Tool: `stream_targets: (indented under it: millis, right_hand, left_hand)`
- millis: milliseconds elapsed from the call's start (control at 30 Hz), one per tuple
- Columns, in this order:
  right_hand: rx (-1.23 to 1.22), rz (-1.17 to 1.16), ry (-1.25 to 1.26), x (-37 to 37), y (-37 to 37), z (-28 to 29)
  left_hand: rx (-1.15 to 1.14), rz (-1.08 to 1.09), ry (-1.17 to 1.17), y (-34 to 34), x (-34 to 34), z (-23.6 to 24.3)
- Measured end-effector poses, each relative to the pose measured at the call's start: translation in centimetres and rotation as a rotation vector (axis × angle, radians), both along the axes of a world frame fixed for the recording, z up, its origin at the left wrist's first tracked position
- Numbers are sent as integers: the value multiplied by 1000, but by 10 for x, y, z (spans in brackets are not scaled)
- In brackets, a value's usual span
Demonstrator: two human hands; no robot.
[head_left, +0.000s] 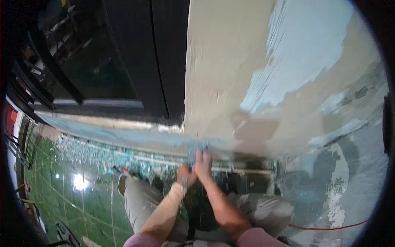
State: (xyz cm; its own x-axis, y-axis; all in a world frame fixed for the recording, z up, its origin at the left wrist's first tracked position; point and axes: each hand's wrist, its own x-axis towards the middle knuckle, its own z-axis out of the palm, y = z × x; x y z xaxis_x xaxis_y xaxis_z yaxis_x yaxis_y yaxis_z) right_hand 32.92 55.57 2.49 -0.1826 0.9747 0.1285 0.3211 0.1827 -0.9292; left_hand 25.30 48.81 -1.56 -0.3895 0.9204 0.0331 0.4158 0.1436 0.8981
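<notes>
Low on the wall (222, 103), my two hands work close together. My left hand (186, 175) is closed round what looks like the handle of a scraper (191, 153), whose flat grey-blue blade meets the wall. My right hand (202, 164) is pressed on the same scraper, its fingertips close to the blade. Motion blur and the fingers hide most of the handle. Around the blade the wall shows a band of pale blue paint (164, 139). Flaked blue paint chips (94, 155) lie along the wall's foot to the left.
A dark door frame (164, 61) stands at upper left, beside beige plaster with a large pale blue patch (317, 49). Glossy green floor tiles (94, 201) stretch left. An orange cord (329, 228) runs along the lower right. My bent knees (263, 212) flank my arms.
</notes>
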Motion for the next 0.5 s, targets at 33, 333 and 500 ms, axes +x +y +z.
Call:
stream_targets:
  millis: [33,333,500]
  right_hand:
    - [11,-57,38,0,-1,-22]
    - [-90,-80,39,2,-12,-36]
    - [64,-34,-129,6,0,-13]
  left_hand:
    - [162,47,95,2,6,-6]
    - [249,71,101,-9,8,-8]
    - [-229,-65,-38,3,1,22]
